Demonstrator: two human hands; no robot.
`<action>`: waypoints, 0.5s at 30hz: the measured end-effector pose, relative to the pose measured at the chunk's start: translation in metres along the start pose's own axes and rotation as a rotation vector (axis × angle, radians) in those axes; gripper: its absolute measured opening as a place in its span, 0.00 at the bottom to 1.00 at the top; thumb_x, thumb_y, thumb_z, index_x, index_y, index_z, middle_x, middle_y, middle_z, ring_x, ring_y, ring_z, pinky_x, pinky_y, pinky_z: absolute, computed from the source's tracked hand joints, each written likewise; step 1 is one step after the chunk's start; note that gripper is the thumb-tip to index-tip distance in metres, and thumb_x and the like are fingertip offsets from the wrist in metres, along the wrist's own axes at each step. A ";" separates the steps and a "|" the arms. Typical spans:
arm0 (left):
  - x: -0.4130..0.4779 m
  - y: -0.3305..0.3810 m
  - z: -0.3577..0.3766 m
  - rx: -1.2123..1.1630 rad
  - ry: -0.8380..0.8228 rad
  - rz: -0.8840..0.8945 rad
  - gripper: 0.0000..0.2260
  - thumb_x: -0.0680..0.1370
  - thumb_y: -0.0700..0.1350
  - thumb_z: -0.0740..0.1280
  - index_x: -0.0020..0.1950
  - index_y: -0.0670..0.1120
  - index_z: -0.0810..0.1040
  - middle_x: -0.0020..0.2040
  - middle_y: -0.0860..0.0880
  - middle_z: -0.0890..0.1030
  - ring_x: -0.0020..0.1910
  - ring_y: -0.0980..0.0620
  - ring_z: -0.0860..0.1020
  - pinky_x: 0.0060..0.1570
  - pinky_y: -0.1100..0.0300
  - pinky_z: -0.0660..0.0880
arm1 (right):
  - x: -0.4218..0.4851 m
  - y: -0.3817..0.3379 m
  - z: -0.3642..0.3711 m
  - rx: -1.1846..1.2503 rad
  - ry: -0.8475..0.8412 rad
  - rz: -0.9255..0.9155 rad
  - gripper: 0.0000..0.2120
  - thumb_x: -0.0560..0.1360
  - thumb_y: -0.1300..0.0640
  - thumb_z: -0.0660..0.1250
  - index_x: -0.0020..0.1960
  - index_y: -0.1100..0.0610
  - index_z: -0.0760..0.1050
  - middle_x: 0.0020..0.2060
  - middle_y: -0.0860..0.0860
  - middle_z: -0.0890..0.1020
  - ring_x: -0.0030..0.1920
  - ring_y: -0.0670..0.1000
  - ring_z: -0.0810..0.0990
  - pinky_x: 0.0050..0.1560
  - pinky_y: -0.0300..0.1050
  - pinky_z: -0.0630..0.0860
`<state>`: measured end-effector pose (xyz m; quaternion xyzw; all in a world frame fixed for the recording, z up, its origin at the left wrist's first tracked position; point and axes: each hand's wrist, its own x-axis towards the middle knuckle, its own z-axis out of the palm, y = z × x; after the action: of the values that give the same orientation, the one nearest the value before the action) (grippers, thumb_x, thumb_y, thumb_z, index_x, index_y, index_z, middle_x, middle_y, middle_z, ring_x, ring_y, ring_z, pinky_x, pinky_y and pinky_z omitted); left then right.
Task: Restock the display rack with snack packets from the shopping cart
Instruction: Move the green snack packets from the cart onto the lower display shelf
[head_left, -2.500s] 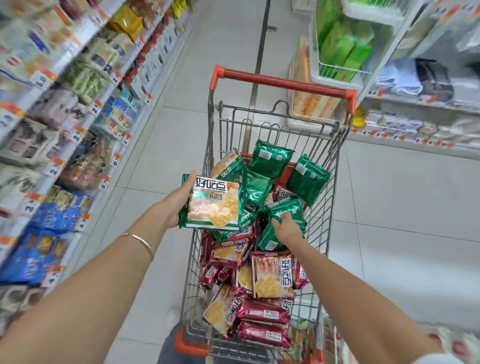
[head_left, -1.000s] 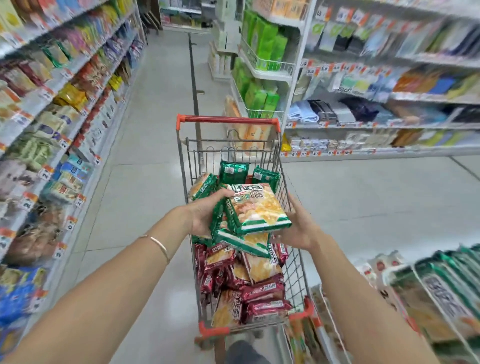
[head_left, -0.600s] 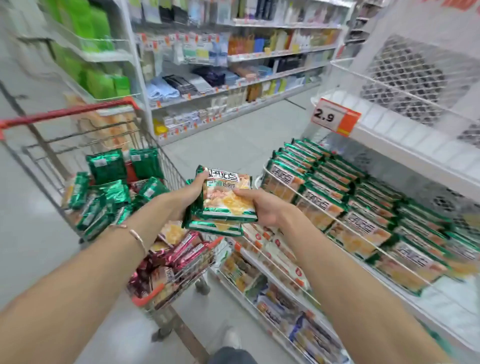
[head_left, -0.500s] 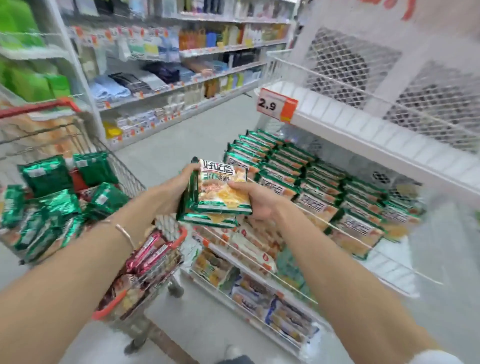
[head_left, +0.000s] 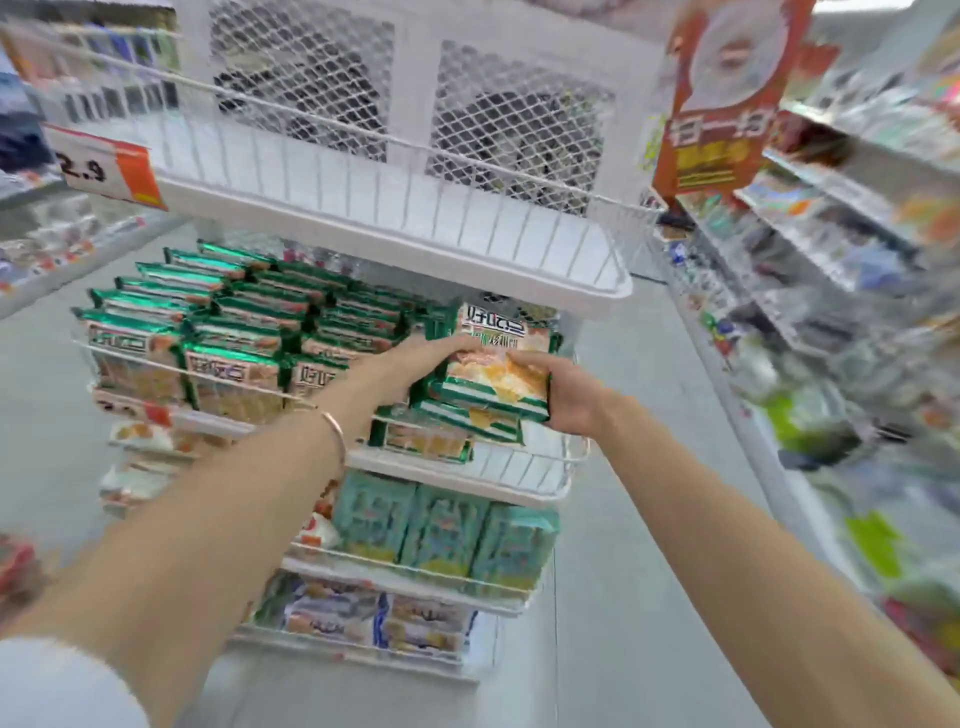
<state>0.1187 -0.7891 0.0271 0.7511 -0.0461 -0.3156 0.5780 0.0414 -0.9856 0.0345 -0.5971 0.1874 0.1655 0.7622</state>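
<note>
Gripping glossy flat snack packets (head_left: 496, 371), white wire display rack (head_left: 524, 462), seemingly stacked

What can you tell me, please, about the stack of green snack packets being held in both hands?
The stack of green snack packets looks like three or so flat, glossy foil-like packs with green edges, white lettering and a picture of yellow crackers on the top face. It is tilted, top face toward the camera, at the right end of the rack's second shelf, beside rows of matching packets. The left hand grips its left side, the right hand its right; whether it touches the shelf is unclear.
</note>
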 end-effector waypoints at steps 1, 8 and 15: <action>0.003 0.008 0.019 0.055 -0.039 0.024 0.66 0.52 0.74 0.77 0.80 0.49 0.51 0.78 0.41 0.61 0.74 0.40 0.66 0.72 0.40 0.64 | -0.003 0.000 -0.019 -0.002 0.013 0.001 0.24 0.70 0.54 0.71 0.64 0.61 0.75 0.58 0.59 0.81 0.52 0.57 0.82 0.54 0.50 0.81; 0.056 0.022 0.066 0.348 -0.044 0.099 0.49 0.64 0.74 0.70 0.79 0.53 0.61 0.76 0.49 0.68 0.71 0.45 0.69 0.71 0.49 0.66 | 0.015 0.014 -0.082 0.035 0.117 -0.076 0.26 0.73 0.59 0.72 0.69 0.64 0.73 0.61 0.59 0.81 0.53 0.55 0.84 0.48 0.46 0.82; 0.107 0.019 0.072 0.464 0.128 0.261 0.51 0.64 0.64 0.77 0.79 0.51 0.55 0.78 0.46 0.63 0.73 0.44 0.67 0.71 0.49 0.66 | 0.060 0.027 -0.112 0.079 0.076 -0.125 0.21 0.76 0.64 0.70 0.68 0.64 0.73 0.59 0.58 0.83 0.57 0.56 0.83 0.55 0.49 0.81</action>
<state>0.1714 -0.9025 -0.0101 0.8696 -0.1771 -0.1713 0.4280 0.0706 -1.0868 -0.0419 -0.5829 0.1850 0.0871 0.7864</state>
